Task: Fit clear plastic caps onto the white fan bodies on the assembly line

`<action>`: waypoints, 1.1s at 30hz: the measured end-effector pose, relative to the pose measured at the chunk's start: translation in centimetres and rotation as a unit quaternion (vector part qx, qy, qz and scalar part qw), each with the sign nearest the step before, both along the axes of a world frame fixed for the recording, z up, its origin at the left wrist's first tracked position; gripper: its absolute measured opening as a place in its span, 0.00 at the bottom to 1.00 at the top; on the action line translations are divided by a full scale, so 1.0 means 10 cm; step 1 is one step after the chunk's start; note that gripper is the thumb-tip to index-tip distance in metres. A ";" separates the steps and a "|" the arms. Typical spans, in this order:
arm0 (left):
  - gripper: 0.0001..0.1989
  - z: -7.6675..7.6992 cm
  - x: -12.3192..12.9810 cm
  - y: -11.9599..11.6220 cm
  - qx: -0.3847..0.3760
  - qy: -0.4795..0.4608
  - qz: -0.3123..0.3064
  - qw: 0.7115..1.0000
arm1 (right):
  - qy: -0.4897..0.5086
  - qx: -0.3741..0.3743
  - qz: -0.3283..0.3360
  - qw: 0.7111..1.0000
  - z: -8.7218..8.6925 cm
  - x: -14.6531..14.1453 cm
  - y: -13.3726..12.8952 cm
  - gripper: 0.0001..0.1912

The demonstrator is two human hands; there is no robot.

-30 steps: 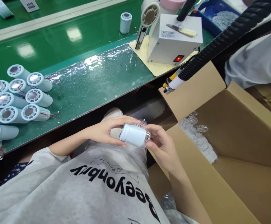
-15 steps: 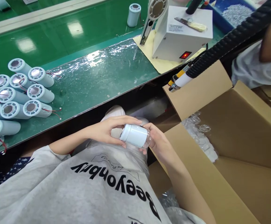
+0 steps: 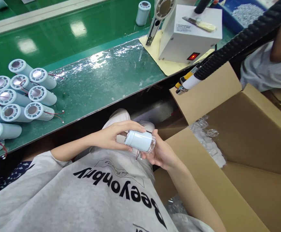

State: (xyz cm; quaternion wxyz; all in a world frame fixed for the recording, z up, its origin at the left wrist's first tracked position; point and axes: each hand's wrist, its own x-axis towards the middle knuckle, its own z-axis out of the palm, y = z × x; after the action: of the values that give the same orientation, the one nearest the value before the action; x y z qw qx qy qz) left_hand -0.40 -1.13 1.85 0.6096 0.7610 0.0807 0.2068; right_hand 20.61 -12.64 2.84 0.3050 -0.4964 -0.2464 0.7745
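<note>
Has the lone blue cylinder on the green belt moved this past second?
Yes: the lone blue cylinder has shifted right, closer to the white fan.

Near the centre, a pale blue cylinder [image 3: 138,140] has a clear, colourless end [image 3: 153,144]. More pale blue cylinders [image 3: 42,95] at left show silvery grey round centres ringed by spoke patterns, with red and dark wires [image 3: 55,113]. The bench [image 3: 94,80] is mottled deep green; the far surface [image 3: 50,38] is brighter, glossy green. Far right, a white box [image 3: 176,50] with a glowing red switch [image 3: 193,56] tops a pale yellow sheet [image 3: 165,67], near a blue tray [image 3: 227,20]. At right, the hose [image 3: 239,42] is ribbed black, the carton [image 3: 258,129] plain brown. Nearest, a light grey shirt [image 3: 65,199] bears black lettering [image 3: 121,186].
</note>
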 end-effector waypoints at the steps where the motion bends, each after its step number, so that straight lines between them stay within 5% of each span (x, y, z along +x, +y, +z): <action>1: 0.32 0.03 0.00 -0.02 -0.020 0.016 0.008 1.000 | -0.041 0.033 -0.005 0.999 -0.02 0.01 -0.03 0.39; 3: 0.32 0.09 -0.01 -0.05 -0.062 0.047 0.024 0.997 | -0.171 0.153 -0.051 0.972 -0.05 0.04 -0.09 0.26; 5: 0.32 0.13 -0.02 -0.07 -0.095 0.073 0.039 0.992 | -0.301 0.323 -0.097 0.892 -0.09 0.06 -0.14 0.12; 7: 0.32 0.16 -0.02 -0.08 -0.117 0.095 0.044 0.988 | -0.366 0.486 -0.088 0.789 -0.12 0.09 -0.16 0.23; 9: 0.32 0.16 -0.02 -0.07 -0.135 0.113 0.038 0.984 | -0.372 0.579 -0.046 0.725 -0.13 0.10 -0.17 0.28; 11: 0.33 0.16 -0.03 -0.05 -0.143 0.114 0.025 0.983 | -0.348 0.576 -0.033 0.739 -0.14 0.10 -0.17 0.28; 14: 0.36 0.16 -0.04 -0.03 -0.136 0.085 -0.004 0.987 | -0.253 0.476 -0.069 0.839 -0.14 0.09 -0.18 0.29; 17: 0.37 0.16 -0.04 -0.02 -0.164 0.079 -0.027 0.983 | -0.200 0.414 -0.098 0.883 -0.14 0.10 -0.20 0.25; 24: 0.41 0.03 -0.03 -0.06 -0.299 0.098 -0.038 0.949 | -0.269 0.377 -0.068 0.884 -0.13 0.15 -0.19 0.19; 28: 0.40 -0.04 0.03 -0.18 -0.338 0.154 0.003 0.928 | -0.238 0.332 -0.043 0.912 -0.20 0.05 -0.17 0.27; 31: 0.35 0.03 0.01 -0.06 -0.288 0.240 0.057 0.925 | -0.268 0.307 -0.055 0.911 -0.36 0.30 -0.07 0.33; 33: 0.32 0.20 -0.10 0.29 -0.184 0.274 0.121 0.936 | -0.367 0.265 -0.159 0.878 -0.47 0.75 0.01 0.34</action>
State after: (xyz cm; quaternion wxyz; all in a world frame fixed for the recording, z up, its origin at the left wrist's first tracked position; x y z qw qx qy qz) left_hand -1.39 1.81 3.84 0.6638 0.6468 0.3730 0.0444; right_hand 28.15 -12.52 -1.86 0.4322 -0.6779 -0.4543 0.3839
